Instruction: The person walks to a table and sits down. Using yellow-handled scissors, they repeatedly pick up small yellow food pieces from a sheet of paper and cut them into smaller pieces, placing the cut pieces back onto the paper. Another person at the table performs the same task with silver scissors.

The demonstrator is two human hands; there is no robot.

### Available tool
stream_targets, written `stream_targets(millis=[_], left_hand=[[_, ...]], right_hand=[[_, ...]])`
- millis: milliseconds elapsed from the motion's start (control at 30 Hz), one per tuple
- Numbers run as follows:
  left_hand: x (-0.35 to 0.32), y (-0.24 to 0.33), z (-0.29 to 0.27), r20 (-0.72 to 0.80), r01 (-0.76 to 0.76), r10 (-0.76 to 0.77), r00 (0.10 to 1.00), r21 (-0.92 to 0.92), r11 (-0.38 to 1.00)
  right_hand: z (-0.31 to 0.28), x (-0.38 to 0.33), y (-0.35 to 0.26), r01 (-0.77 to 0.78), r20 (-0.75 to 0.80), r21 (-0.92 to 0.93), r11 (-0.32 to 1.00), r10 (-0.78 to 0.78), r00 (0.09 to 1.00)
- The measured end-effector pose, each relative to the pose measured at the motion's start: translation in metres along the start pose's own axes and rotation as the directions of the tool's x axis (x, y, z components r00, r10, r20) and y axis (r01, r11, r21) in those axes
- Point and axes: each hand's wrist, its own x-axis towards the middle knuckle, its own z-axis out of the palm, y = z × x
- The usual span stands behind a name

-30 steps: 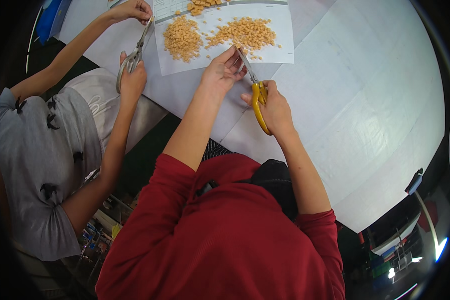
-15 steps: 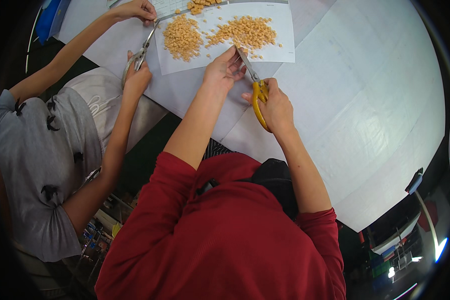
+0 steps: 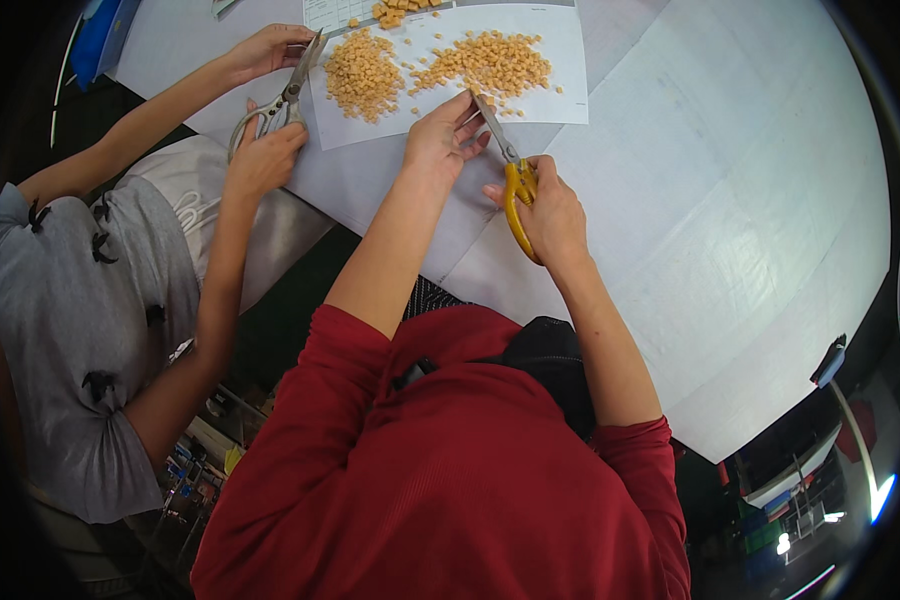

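Note:
My right hand [image 3: 552, 212] is closed round the yellow handles of a pair of scissors [image 3: 519, 190], whose metal blades point up and left. At the blade tips my left hand [image 3: 444, 132] has its thumb and forefinger brought together in a pinch; whatever sits between them is too small and covered to make out. Just beyond the fingers lies a loose heap of small tan pieces [image 3: 495, 62] on a white paper sheet [image 3: 562, 100]. To its left is a second, rounder heap of the same pieces [image 3: 363, 75].
On the left, a person in a grey top [image 3: 80, 300] works with silver scissors [image 3: 288, 98] beside the round heap. Larger tan chunks [image 3: 395, 12] lie at the far edge. A pale covering spreads over the table [image 3: 730, 220]. A blue bin [image 3: 105, 40] stands far left.
My hands and the yellow scissors have barely moved. The neighbour's silver scissors have swung more upright and their hand has shifted slightly down.

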Motion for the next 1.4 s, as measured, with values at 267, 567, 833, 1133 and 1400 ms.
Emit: stream_targets(millis=[267,567,833,1133,1400], left_hand=[[0.008,-0.007,-0.001,-0.013,-0.077,0.076,0.997,-0.014,0.997],[0.012,-0.007,0.0,-0.08,-0.178,0.186,0.979,0.099,0.979],[0.013,0.005,-0.007,0.085,-0.3,0.289,0.954,0.194,0.934],[0.021,0.024,-0.009,0.246,-0.42,0.344,0.906,0.444,0.791],[0.025,0.02,-0.001,0.281,-0.575,0.622,0.731,0.744,0.34]], right_hand=[[0.003,0.003,-0.004,-0.046,0.002,0.008,0.999,0.046,0.999],[-0.001,0.007,-0.008,-0.092,0.059,0.027,0.995,0.09,0.994],[-0.009,0.005,-0.003,-0.052,0.064,0.06,0.997,0.048,0.997],[-0.007,0.012,0.008,0.004,0.003,0.058,0.998,-0.004,1.0],[-0.02,0.02,0.002,-0.103,0.011,0.055,0.993,0.103,0.995]])
